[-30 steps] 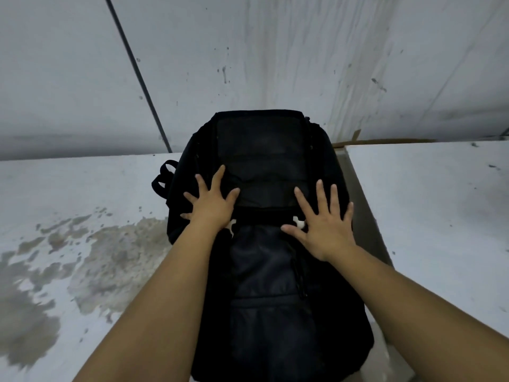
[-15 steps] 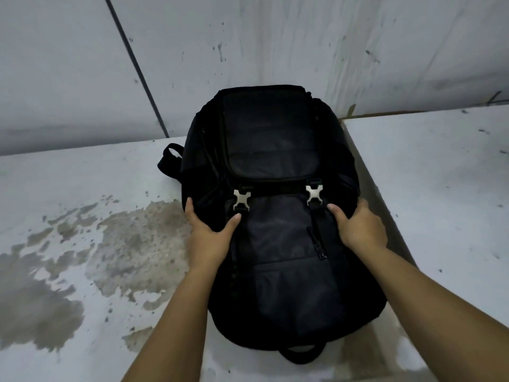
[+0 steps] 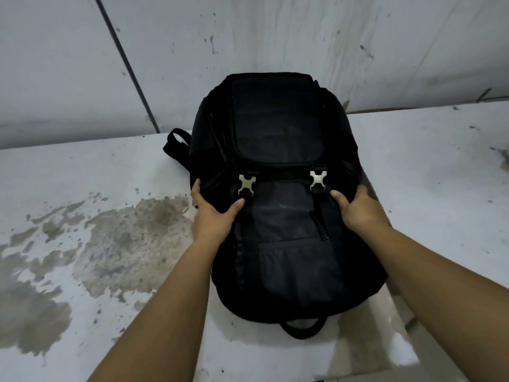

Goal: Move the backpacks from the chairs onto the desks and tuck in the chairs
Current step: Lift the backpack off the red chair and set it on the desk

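A black backpack [image 3: 278, 150] with two silver buckles lies flat on the white desk [image 3: 82, 194], its top end toward the wall and its carry loop near the desk's front edge. It sits at the desk's right end, partly over the gap to the neighbouring desk. My left hand [image 3: 213, 216] grips the pack's left side, thumb on the front panel just below the left buckle. My right hand [image 3: 358, 208] grips the right side, thumb on top and fingers curled round the edge. No chair is in view.
The desk top carries large brown-grey stains [image 3: 124, 238] left of the pack. A second white desk [image 3: 440, 166] adjoins on the right across a narrow gap. A grey, streaked wall [image 3: 275, 37] rises right behind both desks.
One second ago both hands lay flat with spread fingers on the pack's front. They have slid outward and now grip its sides, and the pack lies a little farther onto the desk.
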